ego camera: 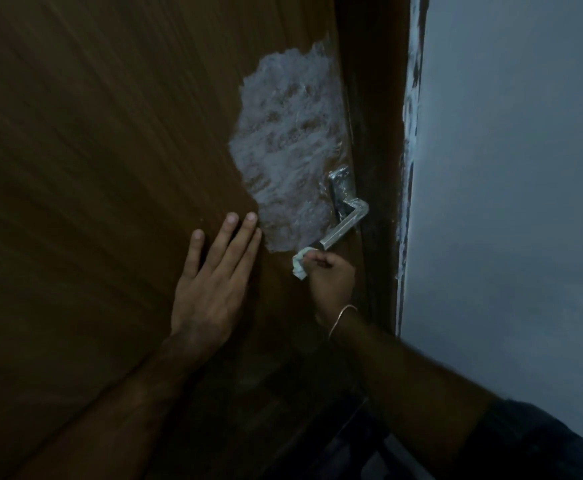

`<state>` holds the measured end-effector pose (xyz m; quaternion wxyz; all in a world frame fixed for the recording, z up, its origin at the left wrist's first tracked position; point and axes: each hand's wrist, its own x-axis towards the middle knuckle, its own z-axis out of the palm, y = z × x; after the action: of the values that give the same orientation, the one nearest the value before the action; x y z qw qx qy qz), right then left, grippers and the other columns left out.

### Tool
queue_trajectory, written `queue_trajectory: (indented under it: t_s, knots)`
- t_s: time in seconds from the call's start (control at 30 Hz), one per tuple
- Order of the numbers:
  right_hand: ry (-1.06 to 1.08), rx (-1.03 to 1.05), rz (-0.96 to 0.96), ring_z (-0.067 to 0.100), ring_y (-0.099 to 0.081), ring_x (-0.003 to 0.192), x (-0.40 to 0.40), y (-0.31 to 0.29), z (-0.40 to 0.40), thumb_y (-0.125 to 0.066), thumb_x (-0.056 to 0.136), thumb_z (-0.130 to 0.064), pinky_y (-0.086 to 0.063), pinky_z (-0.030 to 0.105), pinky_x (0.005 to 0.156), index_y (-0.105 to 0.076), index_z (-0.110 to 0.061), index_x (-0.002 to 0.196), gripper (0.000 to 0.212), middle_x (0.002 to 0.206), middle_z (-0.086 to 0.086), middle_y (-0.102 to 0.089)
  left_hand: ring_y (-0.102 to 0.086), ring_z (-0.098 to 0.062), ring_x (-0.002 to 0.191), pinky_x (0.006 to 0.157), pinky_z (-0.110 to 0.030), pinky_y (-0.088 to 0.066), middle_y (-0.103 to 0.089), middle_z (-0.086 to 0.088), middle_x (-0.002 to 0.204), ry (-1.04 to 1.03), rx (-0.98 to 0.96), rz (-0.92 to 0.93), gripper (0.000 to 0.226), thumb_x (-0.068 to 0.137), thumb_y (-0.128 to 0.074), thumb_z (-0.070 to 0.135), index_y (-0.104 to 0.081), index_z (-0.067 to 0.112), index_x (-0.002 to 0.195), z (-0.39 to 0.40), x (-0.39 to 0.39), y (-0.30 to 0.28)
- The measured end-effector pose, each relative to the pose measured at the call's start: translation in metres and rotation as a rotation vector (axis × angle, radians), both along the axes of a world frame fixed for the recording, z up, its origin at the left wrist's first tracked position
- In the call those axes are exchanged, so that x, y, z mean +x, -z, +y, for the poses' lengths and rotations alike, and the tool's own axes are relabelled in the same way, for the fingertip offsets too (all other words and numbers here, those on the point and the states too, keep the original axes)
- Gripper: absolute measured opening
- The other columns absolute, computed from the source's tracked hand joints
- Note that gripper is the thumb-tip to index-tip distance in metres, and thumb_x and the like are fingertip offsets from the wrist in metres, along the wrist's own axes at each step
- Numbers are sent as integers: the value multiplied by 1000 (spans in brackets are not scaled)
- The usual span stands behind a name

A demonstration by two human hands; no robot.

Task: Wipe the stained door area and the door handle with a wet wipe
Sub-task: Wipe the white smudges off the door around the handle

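Head view of one brown wooden door (110,168); one whitish stain (283,150) spread across its right part, reaching down to the one metal lever handle (347,221) near the door's right edge; white smears also flecked the handle's plate. The left hand (213,282) lay flat on the wood, grip wide with fingers straight, its fingertips just beside the stain's lower-left margin. The right hand (331,282), wearing one thin bangle (342,318), had its grip closed around one crumpled wet wipe (300,263), held just below the free end of the lever and at the stain's lower rim; whether the wipe touched the lever could not be told. Bare wood extended left of the left hand; to the right, a dark door frame (380,168) with a paint-flecked edge met one pale wall (508,202).
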<state>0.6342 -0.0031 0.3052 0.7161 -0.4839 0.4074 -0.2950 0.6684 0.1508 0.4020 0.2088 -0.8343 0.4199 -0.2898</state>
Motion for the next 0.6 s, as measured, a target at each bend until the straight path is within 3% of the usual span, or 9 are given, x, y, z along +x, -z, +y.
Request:
queue_trajectory:
  t_s: [0.07,0.17,0.27,0.4,0.53,0.6]
  knots:
    - [75,49,-13,17,-70,84,2,-5,7,-72,83,-5,-58,27,75,-76,-14,87,11,90,6,-75,2,-25,155,120,-49,12,-2,-5,168,-3,11,2,92,81,-73,26,-22,12,157,1,0,0]
    - [4,85,-92,9,-70,80,3,-18,28,-73,82,-2,-54,14,65,-75,-19,84,17,86,-1,-74,1,-26,155,120,-50,11,-2,-6,168,-29,-5,-6,94,82,-72,30,-19,12,158,6,-3,-1]
    - [37,61,-83,5,-67,78,2,-22,43,-73,82,-3,-51,9,64,-76,-9,94,14,85,-3,-72,2,-27,155,120,-50,11,0,-7,168,-54,-22,9,99,81,-74,33,-15,13,158,8,-6,-1]
    - [38,-19,-98,-3,-65,77,3,-38,54,-74,82,-5,-49,5,60,-76,-13,93,14,81,-14,-68,4,-26,155,120,-51,12,2,-6,169,-56,-52,-9,96,84,-70,33,-12,12,158,10,-6,-5]
    - [-7,-205,-93,5,-68,90,-2,-41,52,-73,84,-8,-52,9,72,-76,-12,98,15,97,-3,-72,4,-27,155,120,-50,11,0,-7,169,-32,-54,7,83,90,-59,30,-14,11,158,13,-7,-7]
    - [-2,-187,-15,12,-69,92,-5,-36,49,-72,84,-6,-51,12,73,-75,-10,99,15,100,4,-73,3,-26,155,120,-50,11,-1,-6,168,-31,-59,17,83,89,-60,30,-17,11,158,13,-9,-8]
